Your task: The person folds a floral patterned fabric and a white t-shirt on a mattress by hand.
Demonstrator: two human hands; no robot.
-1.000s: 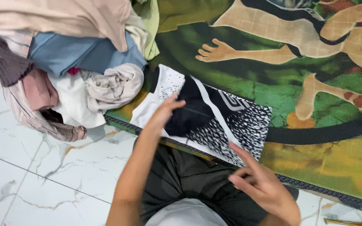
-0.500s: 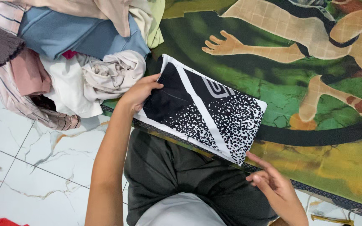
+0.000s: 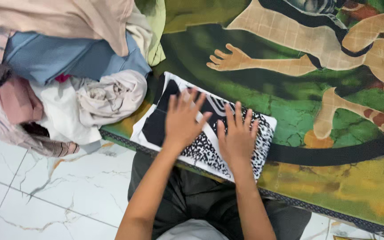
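Here, pressing flat a folded black-and-white patterned garment [image 3: 210, 129].
Left hand [image 3: 182, 120] and right hand [image 3: 237, 138] spread, palms down, side by side atop it.

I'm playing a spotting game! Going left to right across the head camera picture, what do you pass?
Pile of clothes → left hand → right hand, both flat on the folded black-and-white garment → painted figure on the green mat.

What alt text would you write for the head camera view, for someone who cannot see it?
Seen from above, a person's left hand and right hand press flat, fingers spread, on a folded black-and-white patterned garment lying on a green painted mat. A pile of loose clothes sits to the left, partly on a white marble floor.
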